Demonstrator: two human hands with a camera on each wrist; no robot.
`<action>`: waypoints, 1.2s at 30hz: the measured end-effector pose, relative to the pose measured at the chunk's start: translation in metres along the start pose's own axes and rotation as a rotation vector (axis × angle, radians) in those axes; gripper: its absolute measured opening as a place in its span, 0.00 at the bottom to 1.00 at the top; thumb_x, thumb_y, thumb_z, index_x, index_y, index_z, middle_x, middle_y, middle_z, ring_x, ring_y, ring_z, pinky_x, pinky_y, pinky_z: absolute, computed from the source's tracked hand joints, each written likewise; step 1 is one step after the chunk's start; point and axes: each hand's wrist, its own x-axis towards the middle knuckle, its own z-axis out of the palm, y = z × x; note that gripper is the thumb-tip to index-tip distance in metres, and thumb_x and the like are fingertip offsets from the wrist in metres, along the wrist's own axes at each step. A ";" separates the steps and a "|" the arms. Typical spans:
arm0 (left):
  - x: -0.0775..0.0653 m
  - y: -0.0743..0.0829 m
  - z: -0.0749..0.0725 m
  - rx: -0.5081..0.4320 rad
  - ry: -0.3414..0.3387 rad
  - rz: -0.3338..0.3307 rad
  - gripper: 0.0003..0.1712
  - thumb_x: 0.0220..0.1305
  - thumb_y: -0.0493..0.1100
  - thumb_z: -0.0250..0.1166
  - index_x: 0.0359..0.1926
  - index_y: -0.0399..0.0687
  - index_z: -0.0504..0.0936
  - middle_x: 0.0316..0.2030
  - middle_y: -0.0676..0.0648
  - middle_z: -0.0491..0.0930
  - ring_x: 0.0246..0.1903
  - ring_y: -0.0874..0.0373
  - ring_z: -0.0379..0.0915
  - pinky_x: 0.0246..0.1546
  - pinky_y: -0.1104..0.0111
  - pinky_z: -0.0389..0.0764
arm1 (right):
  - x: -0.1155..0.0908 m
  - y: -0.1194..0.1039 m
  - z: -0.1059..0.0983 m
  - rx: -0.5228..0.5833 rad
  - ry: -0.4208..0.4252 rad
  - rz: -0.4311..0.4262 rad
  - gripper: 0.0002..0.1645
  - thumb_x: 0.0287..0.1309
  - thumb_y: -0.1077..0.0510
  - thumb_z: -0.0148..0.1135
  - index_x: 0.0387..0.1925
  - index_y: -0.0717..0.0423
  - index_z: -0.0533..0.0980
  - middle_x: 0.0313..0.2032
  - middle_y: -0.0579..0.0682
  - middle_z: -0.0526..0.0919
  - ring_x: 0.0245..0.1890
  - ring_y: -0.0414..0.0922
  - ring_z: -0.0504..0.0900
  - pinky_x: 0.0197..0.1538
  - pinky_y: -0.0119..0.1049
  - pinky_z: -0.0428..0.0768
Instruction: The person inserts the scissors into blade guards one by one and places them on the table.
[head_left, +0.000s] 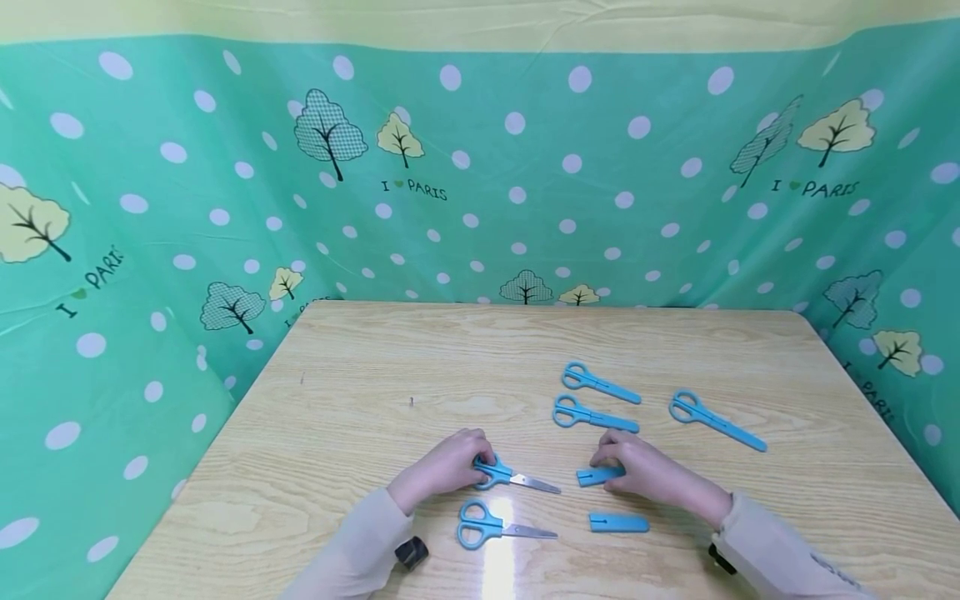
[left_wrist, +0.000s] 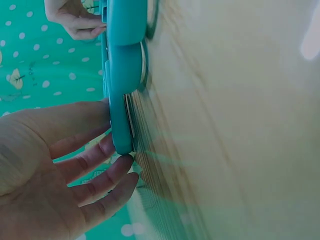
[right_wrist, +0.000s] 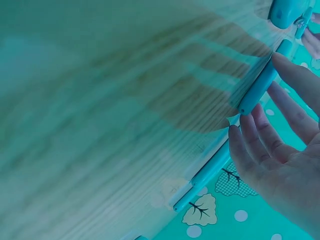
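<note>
Scissor handle (head_left: 494,472) partly hidden — left hand (head_left: 456,461) over it, blue cap's (head_left: 596,477) end behind right hand (head_left: 639,463), sleeve print (head_left: 834,570) illegible

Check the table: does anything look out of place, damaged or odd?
Two blue-handled, metal-bladed scissors look odd: their blades are bare, apart from two blue plastic covers, unlike the three covered blue scissors farther back. Nothing looks spilled.
</note>
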 end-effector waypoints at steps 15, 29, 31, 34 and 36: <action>0.001 0.002 0.000 0.029 0.000 -0.011 0.06 0.47 0.38 0.67 0.29 0.47 0.79 0.28 0.56 0.71 0.32 0.63 0.67 0.36 0.73 0.72 | 0.001 -0.001 0.002 0.008 0.013 0.026 0.10 0.42 0.61 0.67 0.32 0.55 0.78 0.36 0.45 0.71 0.35 0.42 0.70 0.35 0.34 0.74; 0.001 0.003 0.001 0.127 0.017 0.014 0.05 0.48 0.40 0.67 0.28 0.47 0.79 0.28 0.56 0.73 0.32 0.63 0.67 0.34 0.74 0.71 | 0.002 -0.004 0.001 0.047 0.001 0.055 0.09 0.42 0.65 0.66 0.31 0.59 0.77 0.31 0.45 0.74 0.32 0.41 0.74 0.34 0.31 0.76; 0.001 0.003 0.001 0.137 0.021 0.016 0.05 0.48 0.41 0.67 0.28 0.47 0.79 0.28 0.55 0.74 0.32 0.62 0.67 0.34 0.73 0.71 | 0.001 -0.004 -0.001 0.056 0.004 0.057 0.10 0.42 0.65 0.65 0.31 0.59 0.77 0.32 0.45 0.76 0.33 0.42 0.75 0.34 0.32 0.76; 0.000 0.003 0.001 0.147 0.030 0.011 0.05 0.48 0.41 0.66 0.29 0.47 0.80 0.28 0.55 0.76 0.31 0.63 0.67 0.34 0.73 0.71 | 0.000 -0.004 -0.002 0.068 0.012 0.073 0.10 0.43 0.66 0.64 0.32 0.58 0.76 0.32 0.45 0.77 0.34 0.43 0.76 0.35 0.33 0.77; 0.000 0.003 0.001 0.148 0.041 0.003 0.05 0.48 0.40 0.66 0.29 0.47 0.80 0.28 0.56 0.77 0.30 0.63 0.67 0.33 0.73 0.71 | -0.001 -0.004 -0.003 0.083 0.010 0.090 0.10 0.44 0.65 0.64 0.33 0.57 0.76 0.32 0.44 0.77 0.33 0.42 0.76 0.35 0.32 0.76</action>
